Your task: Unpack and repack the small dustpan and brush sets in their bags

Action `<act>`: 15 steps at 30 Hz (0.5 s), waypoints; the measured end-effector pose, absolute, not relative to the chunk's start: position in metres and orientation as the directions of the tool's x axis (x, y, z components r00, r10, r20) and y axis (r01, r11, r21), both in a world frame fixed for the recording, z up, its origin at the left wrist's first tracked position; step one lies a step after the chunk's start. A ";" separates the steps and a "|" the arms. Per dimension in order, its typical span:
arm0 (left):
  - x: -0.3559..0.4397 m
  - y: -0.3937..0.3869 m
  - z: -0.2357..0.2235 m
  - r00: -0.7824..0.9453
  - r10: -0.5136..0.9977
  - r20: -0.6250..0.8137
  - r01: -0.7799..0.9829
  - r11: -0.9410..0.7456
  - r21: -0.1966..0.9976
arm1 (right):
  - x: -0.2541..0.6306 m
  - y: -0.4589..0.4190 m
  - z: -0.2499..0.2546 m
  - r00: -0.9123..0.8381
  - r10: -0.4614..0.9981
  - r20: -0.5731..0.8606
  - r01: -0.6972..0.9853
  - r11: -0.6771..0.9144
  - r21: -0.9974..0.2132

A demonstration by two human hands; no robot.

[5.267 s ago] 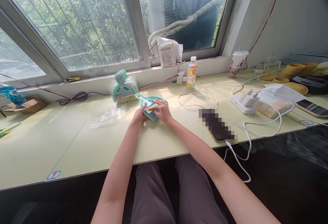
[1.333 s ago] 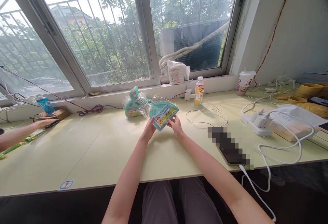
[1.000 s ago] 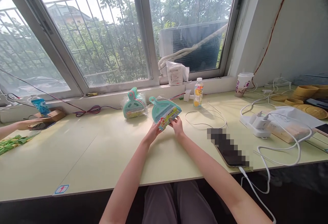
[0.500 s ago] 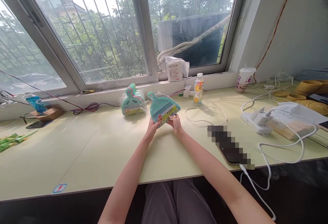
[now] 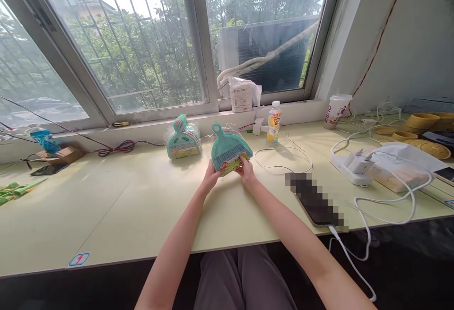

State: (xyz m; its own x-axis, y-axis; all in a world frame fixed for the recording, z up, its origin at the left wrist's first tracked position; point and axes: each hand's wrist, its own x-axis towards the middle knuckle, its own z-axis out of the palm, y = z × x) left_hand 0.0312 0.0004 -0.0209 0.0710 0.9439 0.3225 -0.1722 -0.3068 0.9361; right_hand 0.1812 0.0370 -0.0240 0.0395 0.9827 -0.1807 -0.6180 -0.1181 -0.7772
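A small teal dustpan-and-brush set (image 5: pixel 229 149) in clear wrap, with a colourful label at its lower edge, is held upright above the pale green table (image 5: pixel 117 206), handle pointing up. My left hand (image 5: pixel 211 177) grips its lower left corner and my right hand (image 5: pixel 246 170) grips its lower right corner. A wrapped bundle of several more teal and pink dustpan sets (image 5: pixel 182 137) stands just to the left, near the window sill.
A drink bottle (image 5: pixel 274 122), a loose white cable (image 5: pixel 283 156), a phone (image 5: pixel 314 201) on a charging lead, a power strip (image 5: pixel 354 168), a cup (image 5: pixel 335 110) and yellow dishes (image 5: pixel 422 125) lie right. Coloured wires (image 5: pixel 117 148), a phone (image 5: pixel 48 169) and green strips (image 5: pixel 16 190) lie left.
The dustpan set was lying flat on the table under my hands; both hands raised it and turned it upright. A clear bag that lay at left is gone. Another person's arm at far left withdrew.
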 end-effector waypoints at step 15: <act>0.038 -0.007 -0.012 0.130 0.939 0.319 -0.189 -0.293 0.937 | 0.187 0.044 -0.023 0.022 0.972 -0.235 -0.559 -0.183 -0.809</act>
State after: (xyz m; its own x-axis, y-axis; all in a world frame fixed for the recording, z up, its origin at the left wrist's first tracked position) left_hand 0.0376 -0.0069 -0.0122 0.1300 0.9387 0.3192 -0.1891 -0.2925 0.9374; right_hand 0.1874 0.0440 -0.0233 0.0222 0.9717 -0.2353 -0.5589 -0.1831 -0.8088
